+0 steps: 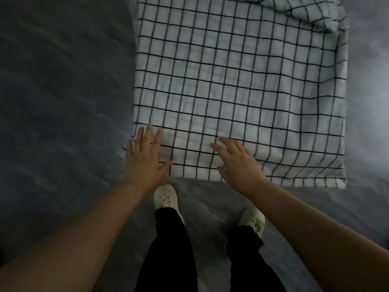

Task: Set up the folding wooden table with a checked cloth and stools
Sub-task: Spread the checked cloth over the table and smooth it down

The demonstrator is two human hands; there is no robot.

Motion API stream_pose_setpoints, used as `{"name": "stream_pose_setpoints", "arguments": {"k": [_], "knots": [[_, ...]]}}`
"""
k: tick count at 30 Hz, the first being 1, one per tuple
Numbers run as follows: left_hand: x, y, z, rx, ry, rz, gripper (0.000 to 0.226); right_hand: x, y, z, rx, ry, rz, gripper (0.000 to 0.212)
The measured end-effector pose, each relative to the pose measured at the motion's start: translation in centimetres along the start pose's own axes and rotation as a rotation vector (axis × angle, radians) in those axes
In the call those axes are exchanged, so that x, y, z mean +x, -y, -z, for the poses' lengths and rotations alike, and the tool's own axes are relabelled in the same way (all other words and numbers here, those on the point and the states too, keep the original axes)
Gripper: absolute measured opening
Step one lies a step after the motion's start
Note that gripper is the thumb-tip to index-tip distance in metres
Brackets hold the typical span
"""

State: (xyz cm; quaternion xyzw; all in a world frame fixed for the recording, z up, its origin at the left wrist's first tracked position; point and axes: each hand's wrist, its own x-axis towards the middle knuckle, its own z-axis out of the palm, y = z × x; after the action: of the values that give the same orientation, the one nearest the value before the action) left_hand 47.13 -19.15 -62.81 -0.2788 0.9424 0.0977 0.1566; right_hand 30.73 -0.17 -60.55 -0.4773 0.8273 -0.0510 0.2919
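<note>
A white cloth with a black grid lies spread over a square top that it hides completely; its edges hang down at the near and right sides. A fold is bunched at the far right corner. My left hand rests flat, fingers apart, on the cloth's near left corner. Further right along the near edge, my right hand lies palm down on the cloth with its fingers spread. Neither hand holds the fabric. No stool is in view.
Dark grey floor surrounds the covered table on the left, near and right sides. My two feet in pale clogs stand just in front of the cloth's near edge.
</note>
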Motion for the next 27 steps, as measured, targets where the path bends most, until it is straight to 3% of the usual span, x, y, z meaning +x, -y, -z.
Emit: {"name": "stream_pose_setpoints", "arguments": {"k": [7,10,16,19,24,27], "knots": [[0.4,8.8,-0.9,-0.331,0.160,0.074,0.110,6.8,8.8,-1.5,-0.042,0.065,0.064,0.071],[0.2,9.6,-1.6,-0.312,0.225,0.004,0.125,8.4,11.2,-2.6,-0.139,0.114,0.110,0.083],[-0.9,9.1,-4.5,-0.207,-0.050,-0.071,0.132,8.9,12.2,-5.1,-0.308,0.057,0.101,0.104],[-1.1,8.5,-6.0,-0.279,-0.225,-0.068,0.110,8.7,11.9,-5.8,-0.378,-0.002,0.119,0.107],[-0.8,7.6,-7.0,-0.475,-0.366,0.035,0.037,8.5,11.5,-7.2,-0.406,-0.066,0.142,0.102],[-0.8,8.1,-7.0,-0.505,-0.361,0.003,0.034,8.2,11.7,-8.1,-0.417,-0.100,0.130,0.102]]}}
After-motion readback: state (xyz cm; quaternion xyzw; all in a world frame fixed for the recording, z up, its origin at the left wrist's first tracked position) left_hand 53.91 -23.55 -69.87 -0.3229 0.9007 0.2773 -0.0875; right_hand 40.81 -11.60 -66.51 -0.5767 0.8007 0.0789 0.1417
